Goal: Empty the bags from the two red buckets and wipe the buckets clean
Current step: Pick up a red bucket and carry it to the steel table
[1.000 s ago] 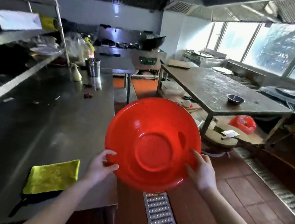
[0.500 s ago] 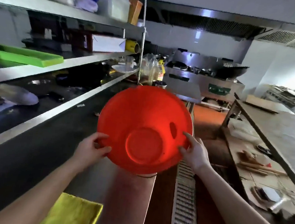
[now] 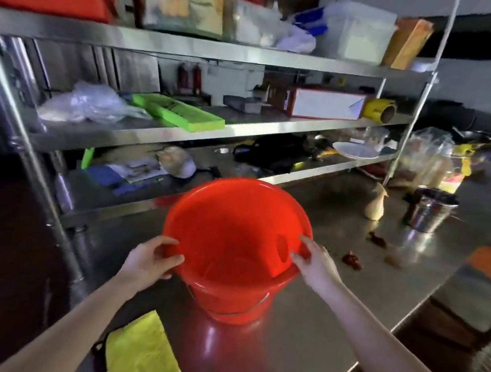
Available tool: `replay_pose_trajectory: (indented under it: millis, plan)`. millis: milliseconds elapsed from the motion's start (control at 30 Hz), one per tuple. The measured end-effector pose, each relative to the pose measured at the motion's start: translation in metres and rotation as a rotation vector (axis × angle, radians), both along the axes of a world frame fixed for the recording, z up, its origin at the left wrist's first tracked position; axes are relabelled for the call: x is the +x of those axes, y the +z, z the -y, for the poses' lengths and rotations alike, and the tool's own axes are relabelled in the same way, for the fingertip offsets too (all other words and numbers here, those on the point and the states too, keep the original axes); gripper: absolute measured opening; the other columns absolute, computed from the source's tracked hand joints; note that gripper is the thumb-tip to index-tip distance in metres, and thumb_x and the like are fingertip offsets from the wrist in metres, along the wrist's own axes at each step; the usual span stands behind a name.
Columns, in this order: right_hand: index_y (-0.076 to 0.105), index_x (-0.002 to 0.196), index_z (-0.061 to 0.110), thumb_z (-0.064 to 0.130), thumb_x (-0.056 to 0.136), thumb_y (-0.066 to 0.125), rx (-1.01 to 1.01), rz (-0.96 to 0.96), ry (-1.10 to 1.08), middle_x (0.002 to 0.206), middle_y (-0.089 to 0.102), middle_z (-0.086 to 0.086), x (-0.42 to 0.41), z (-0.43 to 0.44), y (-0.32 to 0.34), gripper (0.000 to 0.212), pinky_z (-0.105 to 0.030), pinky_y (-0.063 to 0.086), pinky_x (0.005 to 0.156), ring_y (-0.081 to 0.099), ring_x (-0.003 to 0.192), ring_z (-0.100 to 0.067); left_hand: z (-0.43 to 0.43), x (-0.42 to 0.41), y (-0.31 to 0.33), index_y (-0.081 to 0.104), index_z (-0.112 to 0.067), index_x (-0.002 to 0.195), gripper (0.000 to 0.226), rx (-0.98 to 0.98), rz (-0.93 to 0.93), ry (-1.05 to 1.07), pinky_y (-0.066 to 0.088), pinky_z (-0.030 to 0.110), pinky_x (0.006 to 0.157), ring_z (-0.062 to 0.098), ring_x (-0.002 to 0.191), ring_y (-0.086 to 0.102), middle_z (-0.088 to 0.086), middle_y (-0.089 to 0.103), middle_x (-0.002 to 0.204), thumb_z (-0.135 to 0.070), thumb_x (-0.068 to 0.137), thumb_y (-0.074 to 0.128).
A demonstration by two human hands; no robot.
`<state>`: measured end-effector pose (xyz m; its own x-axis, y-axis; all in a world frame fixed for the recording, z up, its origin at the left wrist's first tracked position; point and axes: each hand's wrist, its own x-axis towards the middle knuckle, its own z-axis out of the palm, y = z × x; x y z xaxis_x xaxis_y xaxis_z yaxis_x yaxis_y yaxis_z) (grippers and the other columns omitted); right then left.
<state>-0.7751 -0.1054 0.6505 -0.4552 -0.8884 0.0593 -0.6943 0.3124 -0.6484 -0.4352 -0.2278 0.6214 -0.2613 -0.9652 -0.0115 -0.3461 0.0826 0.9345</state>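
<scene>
Shelf rack (image 3: 191, 47), 12 o'clock: crowded with boxes and bags, contents blurred.

Bench (image 3: 330, 326): bare steel, reflective.

Red bucket (image 3: 234, 235), centre of bench: upright, mouth tipped slightly toward the camera. No bag is visible inside.

Left grip (image 3: 148, 262): bare hand, fingers curled over the rim at the bucket's 9 o'clock.

Right grip (image 3: 316, 264): thumb and fingers pinch the rim at 3 o'clock.

Yellow cloth (image 3: 142, 352): flat on the bench at the bucket's 7 o'clock, untouched.

Step, as judged: the emptied bucket is being stood ready for wiping. The next move calls for one grip to let go and fetch the cloth while the other steadies the rim.

Unclear: whether the base sits fully on the bench. The bucket floor is partly hidden by its near wall. The second bucket is not in view. The dark red scraps (image 3: 352, 260) at 3 o'clock cannot be identified.
</scene>
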Motion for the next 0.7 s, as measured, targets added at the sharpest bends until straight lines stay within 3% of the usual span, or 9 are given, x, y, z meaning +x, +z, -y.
replay_pose_trajectory:
  millis: [100, 267, 367, 433, 533, 700]
  plan:
    - [0.036, 0.146, 0.025, 0.042, 0.097, 0.049, -0.021, -0.057, 0.098, 0.144, 0.044, -0.01, -0.015, 0.025, 0.002, 0.053, -0.037, 0.037, 0.106, 0.044, 0.13, -0.029, -0.018, -0.011, -0.003, 0.064, -0.039, 0.104, 0.025, -0.04, 0.052, 0.146, 0.059, 0.028, 0.061, 0.014, 0.088, 0.067, 0.003, 0.066, 0.104, -0.029, 0.083, 0.075]
    - [0.033, 0.147, 0.028, 0.048, 0.099, 0.035, -0.084, -0.121, 0.12, 0.159, 0.017, -0.007, -0.003, 0.04, -0.006, 0.051, -0.045, 0.029, 0.113, 0.025, 0.141, -0.032, -0.045, -0.029, -0.005, 0.055, -0.034, 0.13, 0.038, -0.108, 0.181, 0.284, 0.06, 0.029, 0.063, 0.011, 0.096, 0.063, 0.001, 0.053, 0.119, -0.037, 0.093, 0.061]
    - [0.047, 0.14, 0.021, 0.041, 0.099, 0.042, -0.261, -0.293, 0.19, 0.155, 0.026, -0.011, 0.009, 0.033, -0.012, 0.046, -0.044, 0.025, 0.116, 0.03, 0.139, -0.031, -0.057, -0.033, -0.005, 0.051, -0.029, 0.137, 0.044, -0.246, 0.265, 0.301, 0.058, 0.031, 0.078, 0.005, 0.093, 0.064, -0.002, 0.052, 0.123, -0.034, 0.094, 0.059]
    - [0.053, 0.136, 0.017, 0.037, 0.098, 0.047, -0.339, -0.345, 0.282, 0.151, 0.034, -0.01, 0.016, 0.025, -0.02, 0.043, -0.043, 0.024, 0.117, 0.035, 0.138, -0.03, -0.062, -0.038, -0.005, 0.052, -0.028, 0.137, 0.043, -0.324, 0.301, 0.266, 0.053, 0.024, 0.084, 0.002, 0.093, 0.064, -0.009, 0.049, 0.125, -0.031, 0.094, 0.06]
    - [0.045, 0.143, 0.017, 0.04, 0.098, 0.046, -0.308, -0.346, 0.43, 0.154, 0.029, -0.007, 0.018, 0.015, -0.034, 0.05, -0.039, 0.02, 0.119, 0.027, 0.143, -0.026, -0.071, -0.051, -0.009, 0.064, -0.023, 0.124, 0.031, -0.346, 0.368, 0.218, 0.047, 0.02, 0.089, 0.007, 0.097, 0.062, -0.014, 0.045, 0.126, -0.026, 0.093, 0.063]
    - [0.031, 0.149, 0.024, 0.039, 0.099, 0.043, -0.264, -0.367, 0.471, 0.159, 0.018, 0.002, 0.007, 0.011, -0.04, 0.053, -0.041, 0.015, 0.12, 0.018, 0.147, -0.016, -0.091, -0.044, -0.034, 0.059, -0.028, 0.127, 0.036, -0.26, 0.482, 0.136, 0.047, 0.026, 0.093, 0.006, 0.104, 0.055, -0.017, 0.042, 0.129, -0.028, 0.092, 0.062]
